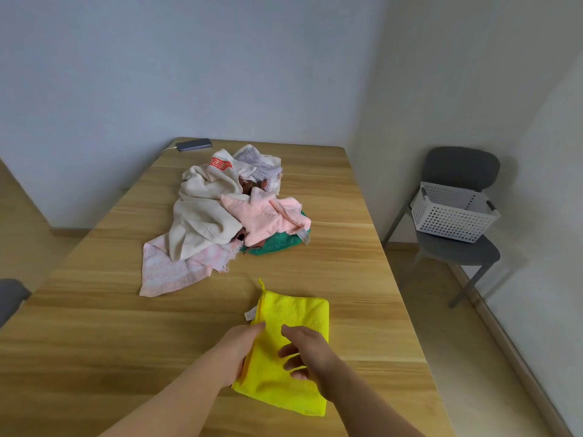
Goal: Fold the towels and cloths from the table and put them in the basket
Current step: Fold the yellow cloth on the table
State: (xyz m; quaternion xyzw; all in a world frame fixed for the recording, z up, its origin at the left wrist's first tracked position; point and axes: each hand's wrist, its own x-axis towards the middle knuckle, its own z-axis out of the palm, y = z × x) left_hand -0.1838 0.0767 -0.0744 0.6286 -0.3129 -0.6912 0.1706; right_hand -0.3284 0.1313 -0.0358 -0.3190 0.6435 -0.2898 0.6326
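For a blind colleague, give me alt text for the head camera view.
A left hand holds the edge of a folded yellow cloth on a wooden table, the right hand open over it. Behind lies a pile of unfolded towels; a white basket sits on a grey chair.

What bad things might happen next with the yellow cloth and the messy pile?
The yellow cloth is folded but loose, left hand at its edge, right hand over it; lifted carelessly, it may fall open. The basket sits on a chair apart from the table, so the cloth might drop on the way. The pile is tangled; pulling one towel may drag others along.
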